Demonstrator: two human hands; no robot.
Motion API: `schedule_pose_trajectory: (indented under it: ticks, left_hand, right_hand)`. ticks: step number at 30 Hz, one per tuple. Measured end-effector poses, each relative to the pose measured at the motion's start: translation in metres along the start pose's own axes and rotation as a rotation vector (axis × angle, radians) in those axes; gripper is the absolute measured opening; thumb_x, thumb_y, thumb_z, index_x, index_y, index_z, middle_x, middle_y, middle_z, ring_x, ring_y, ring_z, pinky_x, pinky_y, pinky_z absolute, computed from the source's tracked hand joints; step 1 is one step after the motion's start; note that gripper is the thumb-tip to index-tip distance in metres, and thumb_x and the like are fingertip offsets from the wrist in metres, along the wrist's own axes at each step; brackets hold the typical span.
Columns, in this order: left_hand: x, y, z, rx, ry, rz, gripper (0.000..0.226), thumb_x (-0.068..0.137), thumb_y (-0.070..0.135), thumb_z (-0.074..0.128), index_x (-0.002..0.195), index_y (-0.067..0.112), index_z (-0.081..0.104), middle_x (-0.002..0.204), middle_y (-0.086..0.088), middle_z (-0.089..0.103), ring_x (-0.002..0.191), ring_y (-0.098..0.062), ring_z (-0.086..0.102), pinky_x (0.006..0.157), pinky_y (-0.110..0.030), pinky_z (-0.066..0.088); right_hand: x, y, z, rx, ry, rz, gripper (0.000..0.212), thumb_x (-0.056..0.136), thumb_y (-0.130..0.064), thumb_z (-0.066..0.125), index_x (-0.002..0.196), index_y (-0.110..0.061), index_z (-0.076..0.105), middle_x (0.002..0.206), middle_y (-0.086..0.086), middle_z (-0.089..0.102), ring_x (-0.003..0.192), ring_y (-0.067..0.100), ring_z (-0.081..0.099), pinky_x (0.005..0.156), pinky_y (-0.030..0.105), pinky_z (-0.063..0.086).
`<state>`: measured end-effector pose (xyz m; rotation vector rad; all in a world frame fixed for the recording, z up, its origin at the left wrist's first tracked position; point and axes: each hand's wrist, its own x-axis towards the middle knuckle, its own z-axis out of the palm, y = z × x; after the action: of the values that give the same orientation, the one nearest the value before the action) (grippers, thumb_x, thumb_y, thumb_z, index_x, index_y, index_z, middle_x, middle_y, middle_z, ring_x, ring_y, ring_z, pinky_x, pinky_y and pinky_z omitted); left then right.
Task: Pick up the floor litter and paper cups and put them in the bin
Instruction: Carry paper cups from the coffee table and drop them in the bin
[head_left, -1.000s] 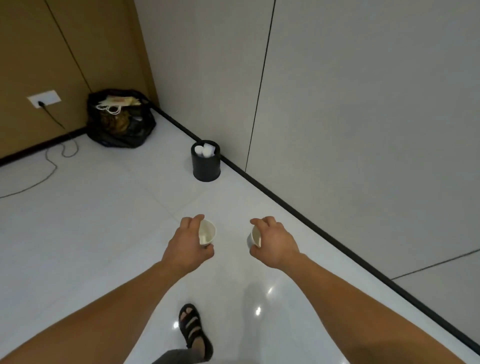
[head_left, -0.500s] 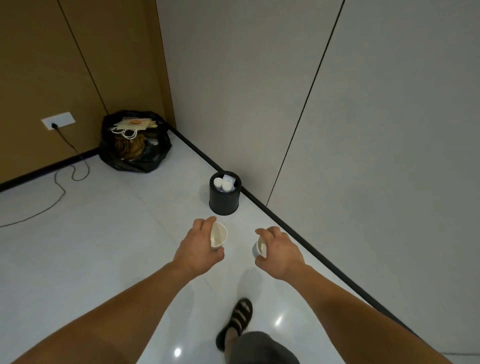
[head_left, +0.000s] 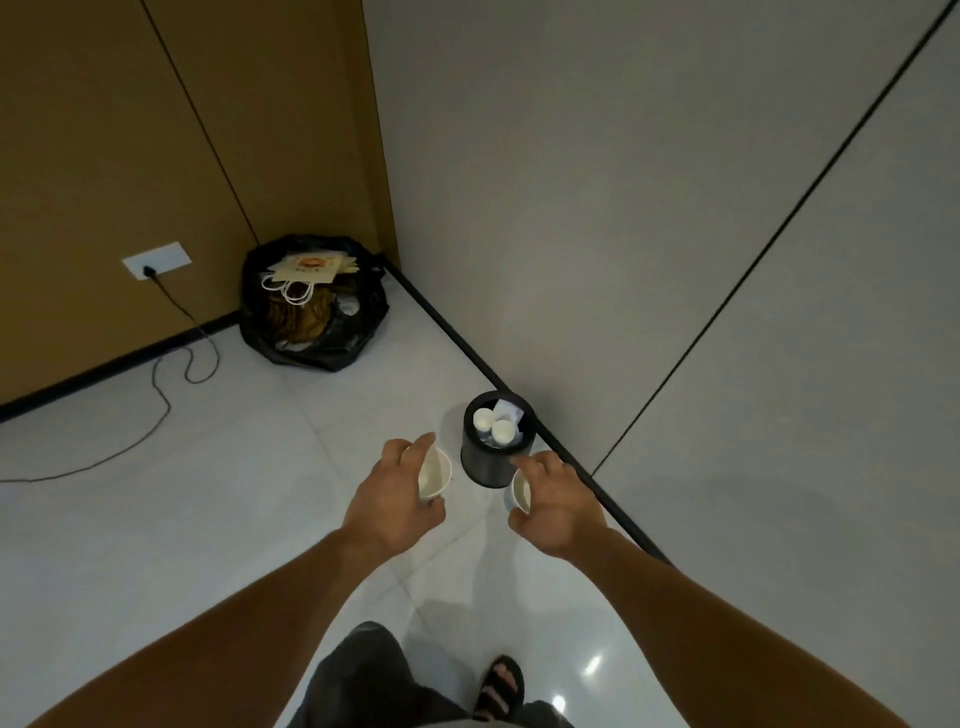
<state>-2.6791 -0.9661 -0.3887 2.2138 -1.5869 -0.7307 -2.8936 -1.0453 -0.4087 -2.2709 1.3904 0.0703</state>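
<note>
Two white paper cups (head_left: 434, 474) sit gripped in your hands; the small black round bin (head_left: 493, 447) stands just beyond, nearer your right hand (head_left: 558, 506) than your left hand (head_left: 392, 501).

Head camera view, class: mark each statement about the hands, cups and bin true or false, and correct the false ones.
1. Each hand holds a paper cup. True: left hand, right hand.
2. The small black bin is empty. False: it already holds white cups and paper.
3. The bin stands beside the grey wall. True.
4. The black rubbish bag lies right of the bin. False: it sits in the corner, left of it and farther away.
</note>
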Motion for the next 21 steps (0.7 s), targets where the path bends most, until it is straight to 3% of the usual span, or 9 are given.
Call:
schedule_pose_trajectory:
  ticks: [5,13,21]
  left_hand:
    - [0.098,-0.012,-0.004,-0.006,-0.063,0.016,0.081,0.080,0.036,0.070,0.146,0.029,0.023,0.138,0.003,0.030,0.116,-0.021,0.048,0.094,-0.030,0.047]
    - [0.265,-0.015,0.010,0.040,-0.215,0.212,0.080,0.079,0.032,0.072,0.145,0.024,0.027,0.137,-0.002,0.034,0.115,-0.022,0.049,0.090,-0.030,0.049]
    - [0.416,-0.032,0.109,0.110,-0.362,0.230,0.083,0.083,0.032,0.070,0.149,0.030,0.019,0.140,-0.001,0.030,0.121,-0.020,0.046,0.088,-0.027,0.049]
  right_hand:
    - [0.082,0.010,-0.005,0.001,0.022,0.046,0.078,0.082,-0.044,0.067,0.147,-0.029,0.027,0.141,0.001,0.038,0.120,0.023,0.044,0.095,0.032,0.046]
    - [0.185,0.027,0.004,0.163,0.064,0.311,0.074,0.082,-0.041,0.070,0.144,-0.029,0.031,0.139,-0.002,0.038,0.121,0.019,0.045,0.095,0.032,0.050]
    - [0.316,0.095,0.074,0.307,0.110,0.471,0.073,0.084,-0.042,0.068,0.145,-0.028,0.029,0.142,-0.002,0.038,0.122,0.017,0.044,0.095,0.029,0.050]
